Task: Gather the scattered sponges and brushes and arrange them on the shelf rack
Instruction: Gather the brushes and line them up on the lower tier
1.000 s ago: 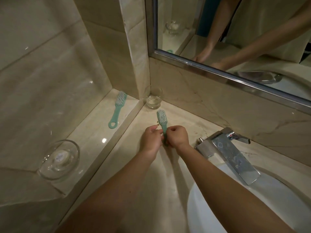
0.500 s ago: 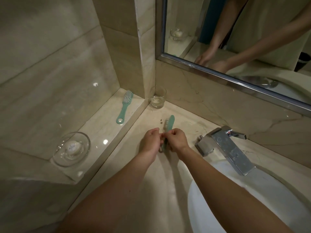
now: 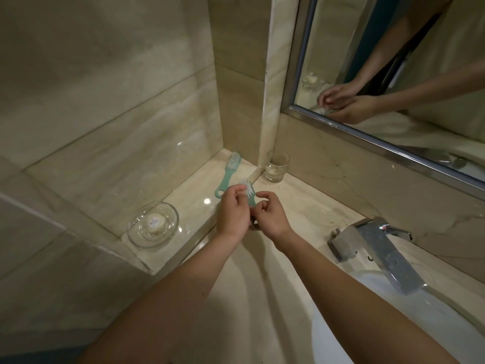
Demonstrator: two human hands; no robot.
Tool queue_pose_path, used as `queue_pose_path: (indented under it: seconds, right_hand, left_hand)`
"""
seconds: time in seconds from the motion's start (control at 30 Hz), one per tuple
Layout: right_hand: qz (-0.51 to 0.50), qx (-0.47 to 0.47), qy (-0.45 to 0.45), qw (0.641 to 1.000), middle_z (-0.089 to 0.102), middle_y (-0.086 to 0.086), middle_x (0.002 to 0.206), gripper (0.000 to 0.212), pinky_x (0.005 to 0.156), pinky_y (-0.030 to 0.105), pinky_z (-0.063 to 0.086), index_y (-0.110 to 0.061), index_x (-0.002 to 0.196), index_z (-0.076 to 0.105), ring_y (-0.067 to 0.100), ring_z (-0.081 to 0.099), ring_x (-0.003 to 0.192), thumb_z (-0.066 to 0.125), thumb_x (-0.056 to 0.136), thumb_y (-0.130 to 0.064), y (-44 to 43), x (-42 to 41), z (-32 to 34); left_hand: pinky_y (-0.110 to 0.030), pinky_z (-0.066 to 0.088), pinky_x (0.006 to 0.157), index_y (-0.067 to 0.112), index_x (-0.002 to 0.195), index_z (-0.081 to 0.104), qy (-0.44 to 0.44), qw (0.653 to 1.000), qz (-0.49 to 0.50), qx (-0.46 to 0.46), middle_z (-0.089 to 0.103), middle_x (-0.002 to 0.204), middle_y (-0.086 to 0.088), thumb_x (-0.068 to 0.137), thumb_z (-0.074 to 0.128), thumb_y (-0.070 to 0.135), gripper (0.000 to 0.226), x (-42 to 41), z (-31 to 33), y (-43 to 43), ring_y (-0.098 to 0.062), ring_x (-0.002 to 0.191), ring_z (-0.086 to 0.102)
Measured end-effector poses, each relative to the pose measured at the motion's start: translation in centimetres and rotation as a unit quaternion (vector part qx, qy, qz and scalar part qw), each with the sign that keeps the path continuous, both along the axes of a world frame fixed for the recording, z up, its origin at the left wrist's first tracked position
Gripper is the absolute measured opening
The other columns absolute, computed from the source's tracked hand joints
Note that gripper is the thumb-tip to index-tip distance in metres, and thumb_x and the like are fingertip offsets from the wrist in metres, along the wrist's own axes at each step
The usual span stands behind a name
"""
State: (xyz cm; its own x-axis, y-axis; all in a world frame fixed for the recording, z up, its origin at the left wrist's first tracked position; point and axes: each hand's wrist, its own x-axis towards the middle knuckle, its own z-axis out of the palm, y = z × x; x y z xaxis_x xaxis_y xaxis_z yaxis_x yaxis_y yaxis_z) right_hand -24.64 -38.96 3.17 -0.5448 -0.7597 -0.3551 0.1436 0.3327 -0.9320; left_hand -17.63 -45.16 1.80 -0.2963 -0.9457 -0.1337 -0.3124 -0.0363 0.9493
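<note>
We see two forearms bare up to the elbow, the left hand and right hand bare too. In the mirror at the far right, we make out a loose, pale cream top in plain cloth.

We see a mint-green, white-bristled brush, its matching twin, a veined beige marble desk and a chrome faucet.

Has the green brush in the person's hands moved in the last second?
Yes. The held brush has shifted left: its bristle head was right of the corner glass and is now left of it, over the ledge edge.
</note>
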Motion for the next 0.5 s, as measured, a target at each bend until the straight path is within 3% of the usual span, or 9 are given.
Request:
queue_pose_path:
  seconds: [0.07, 0.13, 0.2, 0.27, 0.33, 0.4, 0.5]
  right_hand:
    - [-0.022, -0.004, 0.024, 0.999, 0.054, 0.005, 0.079, 0.031, 0.064, 0.042, 0.057, -0.014, 0.121, 0.043, 0.019, 0.065, 0.065, 0.052, 0.093, -0.002, -0.9, 0.1, 0.1]
    - [-0.051, -0.004, 0.04, 0.998, 0.056, 0.005, 0.078, 0.029, 0.066, 0.044, 0.056, -0.015, 0.12, 0.044, 0.023, 0.065, 0.07, 0.051, 0.094, -0.004, -1.4, -0.3, -0.3]
    - [-0.068, 0.003, 0.046, 0.997, 0.059, 0.004, 0.073, 0.028, 0.068, 0.044, 0.055, -0.014, 0.12, 0.045, 0.025, 0.065, 0.072, 0.051, 0.094, -0.005, -1.4, -0.6, -0.9]
    - [-0.075, 0.011, 0.037, 0.996, 0.062, 0.008, 0.076, 0.029, 0.062, 0.038, 0.053, -0.014, 0.12, 0.047, 0.024, 0.065, 0.071, 0.052, 0.093, -0.007, -1.1, -0.9, -1.4]
    - [-0.083, 0.017, 0.022, 0.996, 0.065, 0.013, 0.08, 0.029, 0.057, 0.029, 0.049, -0.014, 0.121, 0.047, 0.019, 0.063, 0.065, 0.052, 0.093, -0.007, -0.8, -1.1, -1.8]
    - [-0.09, 0.021, 0.013, 0.996, 0.067, 0.016, 0.083, 0.029, 0.056, 0.026, 0.047, -0.014, 0.122, 0.047, 0.016, 0.062, 0.063, 0.053, 0.094, -0.007, -0.5, -1.3, -2.1]
    - [-0.097, 0.025, 0.002, 0.995, 0.066, 0.014, 0.081, 0.031, 0.058, 0.028, 0.047, -0.012, 0.123, 0.047, 0.02, 0.063, 0.068, 0.053, 0.094, -0.007, 0.0, -1.4, -2.4]
  left_hand:
    - [-0.032, 0.049, 0.085, 0.025, 0.113, 0.061, -0.082, 0.99, -0.001, -0.114, 0.057, 0.112, 0.004, 0.096, 0.043, 0.017, 0.026, 0.7, 0.0, -1.2, -0.018, 0.105, 0.057]
    - [-0.034, 0.04, 0.097, 0.023, 0.125, 0.057, -0.204, 0.955, -0.032, -0.211, 0.052, 0.129, -0.002, 0.091, 0.047, 0.013, 0.037, 1.2, -0.4, -2.4, -0.023, 0.121, 0.047]
    - [-0.04, 0.026, 0.112, 0.022, 0.142, 0.041, -0.32, 0.913, -0.106, -0.23, 0.033, 0.152, -0.002, 0.09, 0.048, 0.015, 0.053, 1.5, -1.0, -3.4, -0.025, 0.141, 0.025]
    - [-0.041, 0.009, 0.12, 0.022, 0.15, 0.025, -0.4, 0.872, -0.173, -0.225, 0.017, 0.16, -0.002, 0.092, 0.046, 0.02, 0.062, 1.7, -1.7, -4.0, -0.025, 0.148, 0.006]
    - [-0.039, 0.013, 0.119, 0.022, 0.151, 0.022, -0.434, 0.841, -0.191, -0.262, 0.026, 0.156, -0.004, 0.09, 0.048, 0.018, 0.066, 1.9, -2.5, -3.9, -0.027, 0.144, 0.017]
    - [-0.035, 0.03, 0.107, 0.023, 0.149, 0.026, -0.446, 0.818, -0.161, -0.325, 0.044, 0.137, -0.005, 0.084, 0.052, 0.01, 0.071, 2.1, -2.8, -3.6, -0.026, 0.126, 0.038]
    - [-0.033, 0.038, 0.089, 0.025, 0.143, 0.036, -0.452, 0.807, -0.135, -0.355, 0.05, 0.116, -0.005, 0.079, 0.053, 0.005, 0.069, 2.0, -2.7, -3.7, -0.024, 0.105, 0.047]
